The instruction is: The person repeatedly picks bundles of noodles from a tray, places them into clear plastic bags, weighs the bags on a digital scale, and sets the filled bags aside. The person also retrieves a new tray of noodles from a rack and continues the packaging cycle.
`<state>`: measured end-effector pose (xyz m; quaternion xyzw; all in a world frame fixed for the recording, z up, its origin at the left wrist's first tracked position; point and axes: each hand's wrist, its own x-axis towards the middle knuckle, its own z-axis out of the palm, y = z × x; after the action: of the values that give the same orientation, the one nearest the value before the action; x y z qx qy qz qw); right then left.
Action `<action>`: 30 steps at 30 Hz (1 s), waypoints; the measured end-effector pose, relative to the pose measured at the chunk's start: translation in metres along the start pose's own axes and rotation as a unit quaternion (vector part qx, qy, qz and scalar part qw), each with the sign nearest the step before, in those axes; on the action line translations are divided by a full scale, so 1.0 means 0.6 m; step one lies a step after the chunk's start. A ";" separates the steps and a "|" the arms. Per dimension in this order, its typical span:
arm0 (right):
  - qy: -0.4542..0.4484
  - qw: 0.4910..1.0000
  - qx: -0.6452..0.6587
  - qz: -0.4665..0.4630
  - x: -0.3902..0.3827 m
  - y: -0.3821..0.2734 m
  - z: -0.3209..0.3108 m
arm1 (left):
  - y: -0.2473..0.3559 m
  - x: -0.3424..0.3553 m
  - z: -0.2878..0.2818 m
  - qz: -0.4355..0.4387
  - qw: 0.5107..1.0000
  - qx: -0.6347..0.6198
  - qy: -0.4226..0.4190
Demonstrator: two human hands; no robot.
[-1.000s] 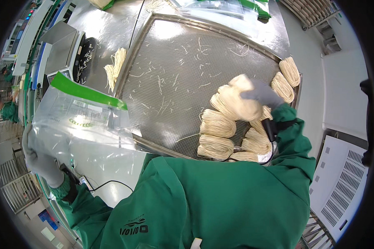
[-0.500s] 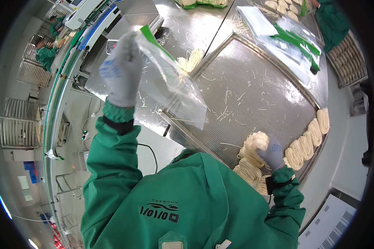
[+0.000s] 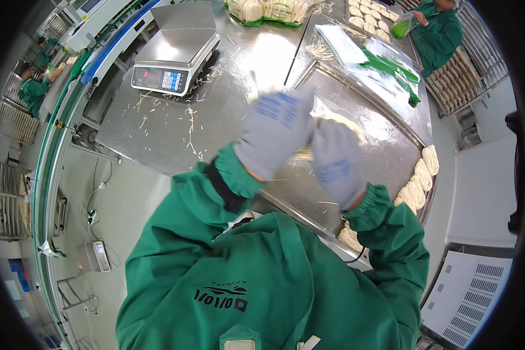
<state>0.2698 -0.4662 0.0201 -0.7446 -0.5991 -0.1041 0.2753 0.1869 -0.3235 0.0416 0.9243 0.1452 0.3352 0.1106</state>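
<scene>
head view: gloved left hand (image 3: pixel 277 131) and right hand (image 3: pixel 338 162) nearly meet above the mesh tray (image 3: pixel 385 153), fingers curled; what each grasps, i cannot tell. noodles (image 3: pixel 351 126) show behind them, partly hidden, beside clear film (image 3: pixel 323 107). a light pinch, strands supported from below, should limit snapping.

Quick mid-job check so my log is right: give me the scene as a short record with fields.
Left hand: grey-gloved, close beside the right; grip hidden
Right hand: grey-gloved, over the metal tray; grip unclear
Behind hands: pale noodles, partly covered
Tray's right side: row of noodle bundles
Left on table: digital scale
Beyond tray: flat clear-and-green bags
Top right: co-worker in green, holding a bag
</scene>
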 end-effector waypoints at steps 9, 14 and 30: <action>-0.093 0.990 0.075 0.068 0.057 -0.030 0.078 | 0.097 -0.085 -0.045 0.221 0.970 -0.088 -0.043; -0.089 0.981 0.147 0.093 0.006 -0.002 0.141 | 0.067 -0.084 -0.081 0.061 0.974 -0.193 -0.098; -0.123 0.918 0.108 0.362 -0.283 0.596 -0.220 | 0.065 -0.080 -0.005 -0.225 0.940 -0.235 0.104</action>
<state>0.5879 -0.7254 -0.0553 -0.8833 -0.3256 0.1604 0.2968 0.1573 -0.3759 0.0273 0.7749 0.2772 0.4208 0.3818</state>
